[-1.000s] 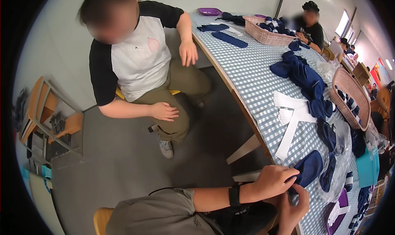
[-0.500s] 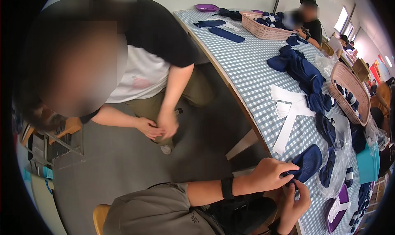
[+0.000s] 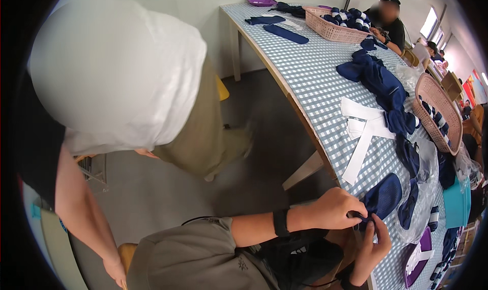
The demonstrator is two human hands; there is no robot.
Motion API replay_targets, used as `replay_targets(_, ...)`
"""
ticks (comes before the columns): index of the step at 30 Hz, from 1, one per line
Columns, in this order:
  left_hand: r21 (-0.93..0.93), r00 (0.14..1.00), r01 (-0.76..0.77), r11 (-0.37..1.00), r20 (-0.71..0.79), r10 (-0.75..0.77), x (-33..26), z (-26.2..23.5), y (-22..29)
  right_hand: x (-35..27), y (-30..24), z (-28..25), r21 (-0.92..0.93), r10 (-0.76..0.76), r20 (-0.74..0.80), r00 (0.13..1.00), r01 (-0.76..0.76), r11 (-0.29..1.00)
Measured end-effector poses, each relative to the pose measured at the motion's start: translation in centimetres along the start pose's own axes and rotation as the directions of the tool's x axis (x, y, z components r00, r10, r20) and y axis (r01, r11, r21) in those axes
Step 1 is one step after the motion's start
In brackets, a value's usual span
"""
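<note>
A navy sock lies at the near edge of the checked table, its near end pinched between both my hands. My left hand, with a dark band at the wrist, is closed on that end, thumb and forefinger together. My right hand meets it from the near side, fingertips pressed on the same bunched end. What exactly sits between the fingertips is too small to make out. White paper strips lie fanned out beyond the sock, and more navy socks are heaped farther up the table.
Clear plastic bags lie right of my hands. A purple tray holds white strips. Pink baskets contain banded navy bundles; a turquoise bin stands at the right edge. Close on my left stands a person; another person sits at the far end.
The person on my left has risen from a crouch to standing, one arm reaching down beside me. My hands have drawn closer together on the sock. The view has shifted slightly.
</note>
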State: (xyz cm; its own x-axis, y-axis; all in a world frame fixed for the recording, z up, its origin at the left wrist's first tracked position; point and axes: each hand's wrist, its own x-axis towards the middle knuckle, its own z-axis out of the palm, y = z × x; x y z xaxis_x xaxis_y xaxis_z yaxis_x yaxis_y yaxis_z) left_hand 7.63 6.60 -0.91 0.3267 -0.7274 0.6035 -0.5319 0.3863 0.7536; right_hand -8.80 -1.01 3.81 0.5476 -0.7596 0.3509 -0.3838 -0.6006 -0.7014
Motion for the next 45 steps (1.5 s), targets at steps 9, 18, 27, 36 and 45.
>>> replay_targets(9,0.017,0.996,0.041,0.999,-0.086,-0.040,-0.1,0.8,-0.3,-0.4,-0.1,-0.1,0.016,-0.114,-0.003,0.993,0.114,0.993)
replay_targets(18,0.095,0.984,0.160,0.983,-0.090,-0.151,1.7,1.6,1.1,-0.3,-0.3,-1.0,-0.180,-0.254,-0.019,0.967,0.246,0.952)
replay_targets(27,-0.174,0.883,0.469,0.866,0.104,-0.457,2.2,-0.1,0.6,0.7,2.2,0.7,-0.044,-0.199,-0.039,0.979,0.197,0.979)
replay_targets(36,0.233,0.973,0.107,0.967,0.176,-0.150,2.5,-0.3,-1.6,-0.2,3.3,1.8,-0.002,-0.181,-0.200,0.963,0.185,0.983)
replay_targets(45,0.327,0.858,-0.503,0.800,0.299,0.418,4.1,-0.9,0.4,0.4,3.8,2.8,0.050,-0.114,-0.238,0.964,0.130,0.990)
